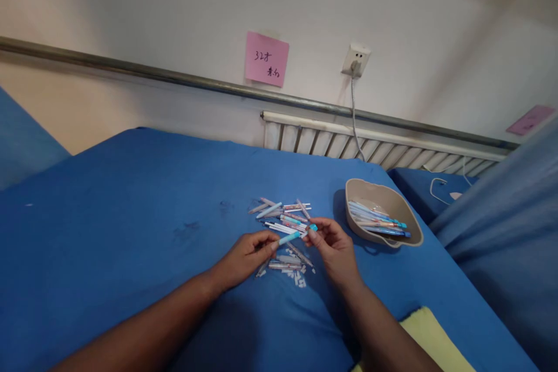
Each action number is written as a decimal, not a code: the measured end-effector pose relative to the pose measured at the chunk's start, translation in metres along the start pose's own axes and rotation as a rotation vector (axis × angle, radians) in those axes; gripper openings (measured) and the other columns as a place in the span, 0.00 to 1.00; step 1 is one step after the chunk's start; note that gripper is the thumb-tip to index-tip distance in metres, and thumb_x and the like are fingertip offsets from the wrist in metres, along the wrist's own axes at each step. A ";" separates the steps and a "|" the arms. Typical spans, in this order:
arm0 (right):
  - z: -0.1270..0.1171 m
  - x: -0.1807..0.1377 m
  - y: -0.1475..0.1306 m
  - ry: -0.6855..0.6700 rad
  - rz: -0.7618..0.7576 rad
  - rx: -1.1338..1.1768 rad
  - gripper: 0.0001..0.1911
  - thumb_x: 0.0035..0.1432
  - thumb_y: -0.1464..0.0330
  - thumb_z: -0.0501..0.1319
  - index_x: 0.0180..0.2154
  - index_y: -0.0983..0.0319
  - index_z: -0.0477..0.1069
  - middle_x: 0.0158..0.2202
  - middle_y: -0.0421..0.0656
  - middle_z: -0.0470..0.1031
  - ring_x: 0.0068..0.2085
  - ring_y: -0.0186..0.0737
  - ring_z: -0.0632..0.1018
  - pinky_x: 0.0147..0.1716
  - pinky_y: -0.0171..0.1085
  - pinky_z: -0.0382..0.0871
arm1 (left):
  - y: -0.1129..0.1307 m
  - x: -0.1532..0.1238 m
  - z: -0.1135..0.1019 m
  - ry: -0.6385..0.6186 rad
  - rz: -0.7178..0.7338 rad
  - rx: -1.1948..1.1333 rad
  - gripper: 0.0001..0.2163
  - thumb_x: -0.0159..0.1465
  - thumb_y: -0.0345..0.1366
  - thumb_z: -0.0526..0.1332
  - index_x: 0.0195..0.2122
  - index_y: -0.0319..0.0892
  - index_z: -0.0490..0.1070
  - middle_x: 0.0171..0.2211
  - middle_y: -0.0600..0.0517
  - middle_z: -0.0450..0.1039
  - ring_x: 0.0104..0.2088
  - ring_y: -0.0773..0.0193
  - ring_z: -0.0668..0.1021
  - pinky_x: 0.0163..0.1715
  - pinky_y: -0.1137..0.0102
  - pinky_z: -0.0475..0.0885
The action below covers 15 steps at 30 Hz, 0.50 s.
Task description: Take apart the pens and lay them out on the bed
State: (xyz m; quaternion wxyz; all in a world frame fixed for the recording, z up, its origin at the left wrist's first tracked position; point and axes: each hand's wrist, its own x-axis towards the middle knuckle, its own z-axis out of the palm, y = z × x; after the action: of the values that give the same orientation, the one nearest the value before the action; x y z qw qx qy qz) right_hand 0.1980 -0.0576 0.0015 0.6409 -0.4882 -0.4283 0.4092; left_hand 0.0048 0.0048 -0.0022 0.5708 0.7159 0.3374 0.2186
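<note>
My left hand (255, 253) is closed on a light-blue pen barrel (288, 238), its tip pointing right. Close by, my right hand (331, 244) pinches a small teal-topped pen part (313, 228) with a white section below it. The two pieces are near each other; whether they touch, I cannot tell. Beyond and under my hands lie loose pen parts: a pale blue barrel (269, 210), white refills (279, 228) and patterned barrels (285, 265). Small white bits (300, 280) are scattered on the blue cloth on my side of them.
A beige basket (412, 224) with several pens (377, 222) stands to the right on the blue-covered table (131, 215). Yellow cloth (431, 337) lies at the near right edge. Behind are a radiator (314, 136), a metal rail (196, 80) and a plugged-in cord (354, 110).
</note>
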 end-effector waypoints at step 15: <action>-0.002 0.000 0.011 0.039 -0.020 -0.062 0.14 0.50 0.62 0.65 0.39 0.59 0.71 0.26 0.39 0.75 0.29 0.38 0.77 0.32 0.37 0.71 | 0.001 -0.002 0.000 -0.012 -0.015 0.010 0.14 0.61 0.45 0.56 0.35 0.39 0.72 0.25 0.55 0.66 0.27 0.67 0.67 0.26 0.75 0.61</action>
State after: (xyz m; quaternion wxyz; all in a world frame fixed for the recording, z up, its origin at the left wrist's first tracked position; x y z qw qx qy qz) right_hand 0.1984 -0.0562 -0.0092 0.6378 -0.5111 -0.4333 0.3798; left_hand 0.0038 0.0034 -0.0012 0.5707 0.7176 0.3404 0.2087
